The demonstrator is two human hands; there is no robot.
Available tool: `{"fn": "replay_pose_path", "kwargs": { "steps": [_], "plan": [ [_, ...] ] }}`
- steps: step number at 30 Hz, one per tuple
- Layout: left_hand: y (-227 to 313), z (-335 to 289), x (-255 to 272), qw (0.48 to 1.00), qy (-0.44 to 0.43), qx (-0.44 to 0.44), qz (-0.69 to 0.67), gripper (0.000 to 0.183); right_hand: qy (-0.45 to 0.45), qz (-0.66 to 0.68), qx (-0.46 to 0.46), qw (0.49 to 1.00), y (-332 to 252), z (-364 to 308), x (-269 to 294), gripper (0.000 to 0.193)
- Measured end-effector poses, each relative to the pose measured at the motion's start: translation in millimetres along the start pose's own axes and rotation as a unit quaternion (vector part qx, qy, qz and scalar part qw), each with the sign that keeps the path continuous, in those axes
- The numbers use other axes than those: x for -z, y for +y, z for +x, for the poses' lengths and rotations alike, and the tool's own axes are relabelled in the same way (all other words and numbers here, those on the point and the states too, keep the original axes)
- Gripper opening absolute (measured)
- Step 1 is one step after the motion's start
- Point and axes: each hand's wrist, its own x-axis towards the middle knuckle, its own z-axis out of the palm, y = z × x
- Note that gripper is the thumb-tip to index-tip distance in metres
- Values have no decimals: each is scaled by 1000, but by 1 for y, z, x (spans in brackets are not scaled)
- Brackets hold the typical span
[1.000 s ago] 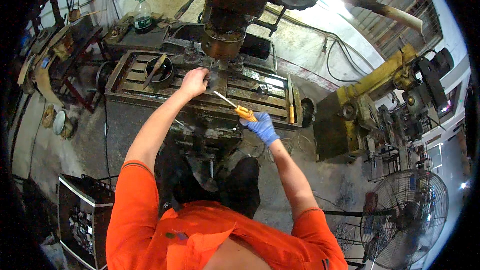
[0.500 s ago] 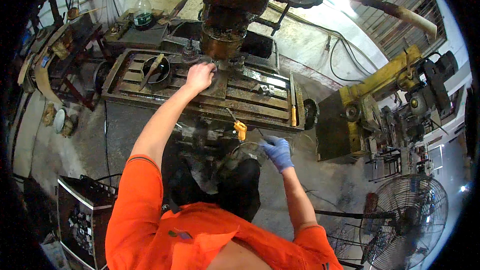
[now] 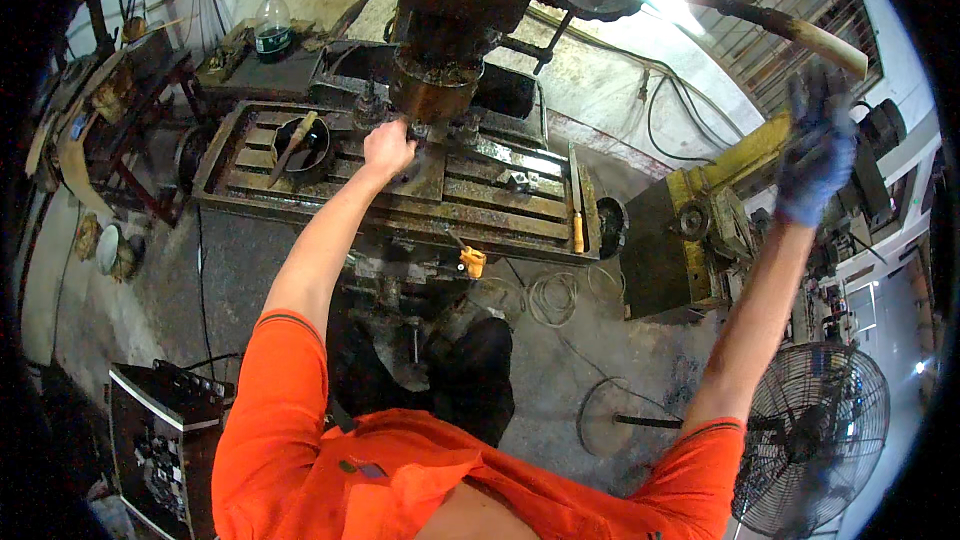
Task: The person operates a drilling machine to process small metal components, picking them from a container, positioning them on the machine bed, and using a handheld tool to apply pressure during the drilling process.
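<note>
My left hand (image 3: pixel 390 148), bare, is closed low beneath the spindle head (image 3: pixel 434 90) of a dark, oily machine. Its fingertips are turned away, so what they grip is hidden. Below it runs the slotted machine table (image 3: pixel 350 202). My right hand (image 3: pixel 818 155), in a blue-grey glove, is raised far to the right. Motion smears its fingers, just below a lever with a pale handle (image 3: pixel 825 45); I cannot tell whether they touch. A yellow air gun (image 3: pixel 472 262) hangs at the table's front edge.
On the table are a dark pot (image 3: pixel 318 152) with a wooden-handled brush (image 3: pixel 296 145), small metal blocks (image 3: pixel 520 182) and a yellow-handled file (image 3: pixel 578 232). A caged fan (image 3: pixel 815 440) stands at lower right, a coiled hose (image 3: pixel 552 298) on the floor, a drawer cabinet (image 3: pixel 150 440) at lower left.
My right hand has swung from beside the air gun up and far right to near the lever. My left hand stays beneath the spindle, with its fingers drawn in tighter.
</note>
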Motion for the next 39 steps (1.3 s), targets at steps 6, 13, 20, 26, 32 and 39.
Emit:
{"fn": "replay_pose_path", "kwargs": {
  "steps": [6, 13, 20, 26, 32, 39],
  "plan": [
    [25, 4, -6, 999, -12, -18, -43, 30, -14, -103, 111, 988, -36, -5, 0, 29],
    [6, 9, -19, 999, -8, -16, -29, 30, 89, -120, 104, 983, 6, -140, -16, 33],
    [4, 10, -19, 999, -10, -12, -51, 29, 42, 7, 49, 998, 0, -124, -18, 31],
    [2, 7, 3, 993, -45, -14, -107, 31, 62, -28, 41, 997, 5, -139, -20, 27],
    [-17, -15, 40, 964, -96, -22, -248, 39, 92, -15, 36, 995, 11, -150, -22, 29],
    [-37, -51, 84, 952, -115, -14, -282, 34, 114, 40, 3, 993, 18, -163, -19, 29]
  ]
}}
